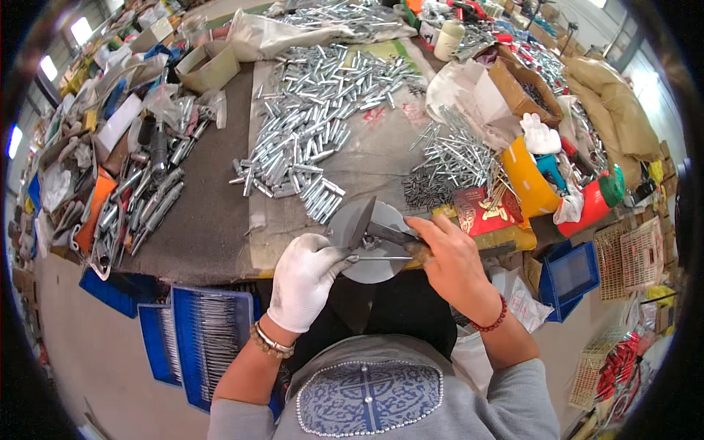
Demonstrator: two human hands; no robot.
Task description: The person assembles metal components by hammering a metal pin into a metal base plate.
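My left hand (302,282), in a white knit glove, is closed with thumb and fingers on a thin silvery metal rod (385,258) that points right. My bare right hand (451,257) grips the short dark handle of a hammer (361,224), whose long narrow head stands at a slant left of the fingers. Both are over a round grey disc (375,273) at the table's front edge. What lies under the hammer head is partly hidden. Just beyond the disc, a row of short shiny metal sleeves (321,199) lies side by side.
A large heap of metal sleeves (315,110) spreads over the cloth-covered table (213,213). Thin rods (458,150) and small black parts (429,189) lie to the right, near a red packet (488,211). Blue crates (213,293) of rods stand below left. Tools (158,191) crowd the left side.
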